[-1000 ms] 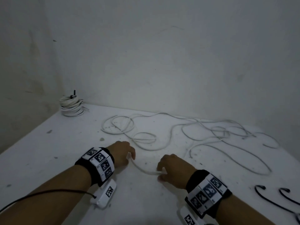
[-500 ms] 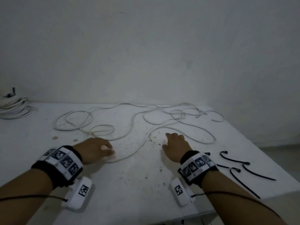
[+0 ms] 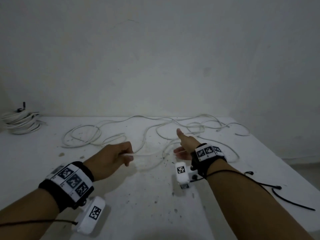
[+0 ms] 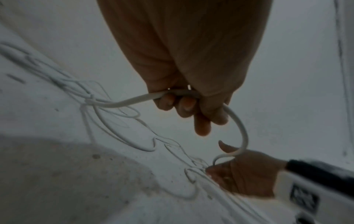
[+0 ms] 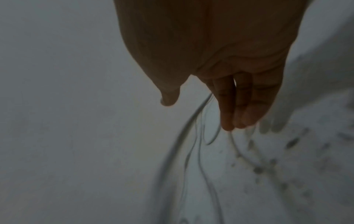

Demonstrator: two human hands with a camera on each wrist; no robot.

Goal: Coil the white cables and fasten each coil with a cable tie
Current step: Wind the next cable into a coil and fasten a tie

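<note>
Two hands, left hand (image 3: 110,157) gripping white cable (image 3: 147,154), right hand (image 3: 186,146) open beside it

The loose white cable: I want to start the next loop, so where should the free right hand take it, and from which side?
Judging by its pose, take the loose white cable on the raised stretch just right of the left hand, which already grips it. There it hangs clear of the speckled white table, so the open right hand could come from the right and close its fingers around it.
</note>
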